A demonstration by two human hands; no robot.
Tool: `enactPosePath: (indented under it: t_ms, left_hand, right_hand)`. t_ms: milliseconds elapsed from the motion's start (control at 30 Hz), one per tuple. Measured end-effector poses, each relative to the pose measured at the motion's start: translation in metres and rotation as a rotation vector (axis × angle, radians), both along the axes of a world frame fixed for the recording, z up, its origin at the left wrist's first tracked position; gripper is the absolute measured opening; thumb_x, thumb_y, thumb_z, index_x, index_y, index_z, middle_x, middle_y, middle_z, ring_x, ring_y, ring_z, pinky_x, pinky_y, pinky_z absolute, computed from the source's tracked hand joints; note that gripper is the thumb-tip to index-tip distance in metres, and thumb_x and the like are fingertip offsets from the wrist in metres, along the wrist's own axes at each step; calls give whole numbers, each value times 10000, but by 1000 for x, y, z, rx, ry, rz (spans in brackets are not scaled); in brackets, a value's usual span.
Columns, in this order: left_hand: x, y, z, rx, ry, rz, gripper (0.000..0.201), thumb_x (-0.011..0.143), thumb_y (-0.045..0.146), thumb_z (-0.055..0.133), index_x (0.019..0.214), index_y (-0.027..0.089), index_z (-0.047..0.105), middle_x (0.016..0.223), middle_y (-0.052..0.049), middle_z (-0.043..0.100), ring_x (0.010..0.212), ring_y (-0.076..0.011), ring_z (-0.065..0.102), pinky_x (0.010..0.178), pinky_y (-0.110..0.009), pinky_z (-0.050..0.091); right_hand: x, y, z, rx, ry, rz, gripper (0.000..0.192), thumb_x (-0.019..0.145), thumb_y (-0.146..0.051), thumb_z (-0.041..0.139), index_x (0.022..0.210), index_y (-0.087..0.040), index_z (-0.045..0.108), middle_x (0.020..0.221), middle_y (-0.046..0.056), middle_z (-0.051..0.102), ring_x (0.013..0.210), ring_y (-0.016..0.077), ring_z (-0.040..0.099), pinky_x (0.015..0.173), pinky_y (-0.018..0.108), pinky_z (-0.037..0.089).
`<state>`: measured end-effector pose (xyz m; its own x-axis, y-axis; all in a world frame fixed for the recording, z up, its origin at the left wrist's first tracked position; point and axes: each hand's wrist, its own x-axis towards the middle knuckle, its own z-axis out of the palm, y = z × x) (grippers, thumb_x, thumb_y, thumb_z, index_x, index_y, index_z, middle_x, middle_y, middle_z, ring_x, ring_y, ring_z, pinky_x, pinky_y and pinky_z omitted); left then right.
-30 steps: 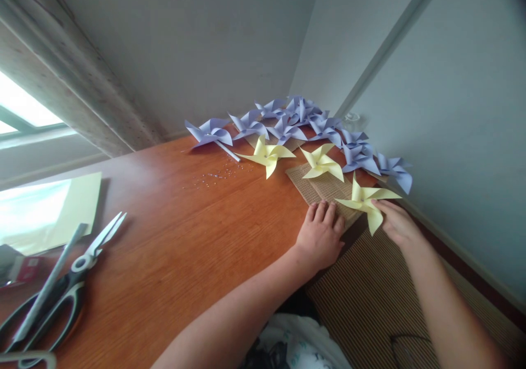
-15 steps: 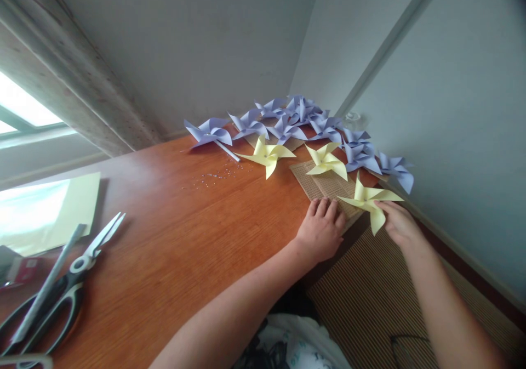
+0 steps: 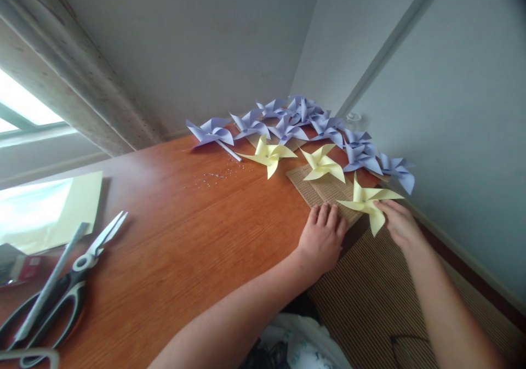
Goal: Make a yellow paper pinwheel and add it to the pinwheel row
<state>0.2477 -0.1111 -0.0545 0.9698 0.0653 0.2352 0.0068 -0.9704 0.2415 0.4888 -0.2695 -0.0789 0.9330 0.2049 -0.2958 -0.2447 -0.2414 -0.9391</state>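
Note:
My left hand lies over the near edge of a piece of brown cardboard, its fingers laid on the surface and the thumb hidden. At the table's right edge, my right hand is closed on a yellow paper pinwheel, which hangs over the cardboard's right side. Another yellow pinwheel stands at the cardboard's far end. A third yellow pinwheel is further left, beside the purple-blue pinwheels grouped at the back.
Black-handled scissors and a pale paper stick lie at the left of the wooden table, near yellow paper sheets. Small bits are scattered near the leftmost purple-blue pinwheel. Walls rise behind and to the right.
The cardboard has slid slightly left under my left hand, and the yellow pinwheel at its far end has shifted left too. My right hand keeps its pinwheel in nearly the same place.

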Motion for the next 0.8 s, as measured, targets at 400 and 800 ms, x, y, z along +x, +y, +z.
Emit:
enactPosePath:
  t_ms: [400,800]
  left_hand:
    - [-2,1,-2,-7,-17,-8,585,942,390,525,1460,130,446,1589,-196,396,1462,-377,358,1203,-530,245]
    - [-4,1,-2,23,-28,0,548,960,378,489,1451,136,464,1584,-188,407,1452,-380,375,1199,-522,246]
  right_hand:
    - [38,3,11,81,114,-223,269,1030,-394,514,991,-180,673,912,43,715,763,137,689,686,271,590]
    - [75,25,21,29,115,-156,334,984,-344,627,1272,-176,609,1282,99,636,1076,235,663,904,445,581]
